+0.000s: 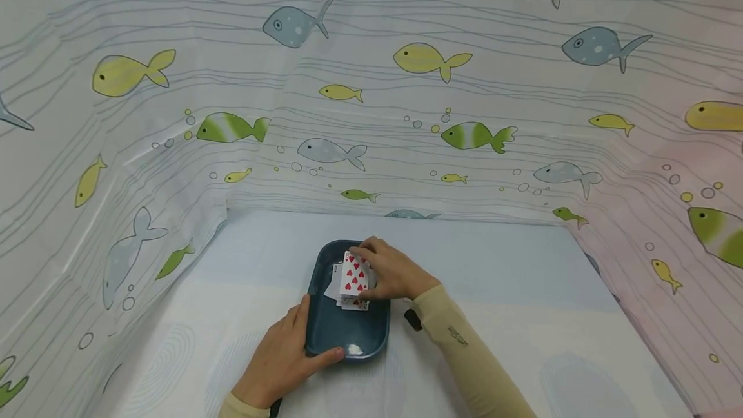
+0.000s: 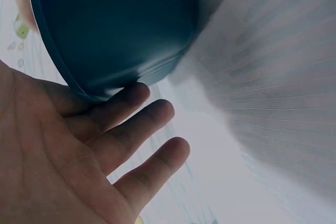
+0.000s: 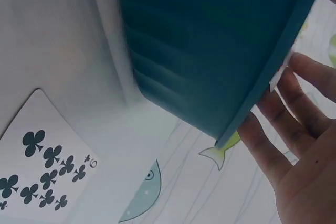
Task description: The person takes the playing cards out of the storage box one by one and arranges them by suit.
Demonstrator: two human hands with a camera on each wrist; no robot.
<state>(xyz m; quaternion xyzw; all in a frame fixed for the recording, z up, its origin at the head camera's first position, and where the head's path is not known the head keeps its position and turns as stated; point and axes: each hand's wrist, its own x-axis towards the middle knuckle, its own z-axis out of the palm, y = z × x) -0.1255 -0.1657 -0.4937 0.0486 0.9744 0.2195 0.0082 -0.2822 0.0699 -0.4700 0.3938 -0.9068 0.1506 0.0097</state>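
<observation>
A dark blue tray (image 1: 339, 337) holds a small heap of playing cards (image 1: 335, 286). My left hand (image 1: 284, 347) holds its near left corner, thumb over the front rim and fingers along the left side. In the left wrist view, those fingers (image 2: 139, 177) stretch out below the tray's outer wall (image 2: 115, 30). Over the heap, my right hand (image 1: 395, 269) pinches a heart playing card (image 1: 352, 273), fingers at the far edge and thumb at the near one. The right wrist view shows that hand (image 3: 310, 145) beyond the tray rim, with only a sliver of card showing.
A card of clubs (image 3: 44, 166) lies face up beside the tray in the right wrist view. The pale tabletop (image 1: 493, 250) surrounds the tray. Fish-patterned sheeting (image 1: 371, 121) rises behind it and on both sides.
</observation>
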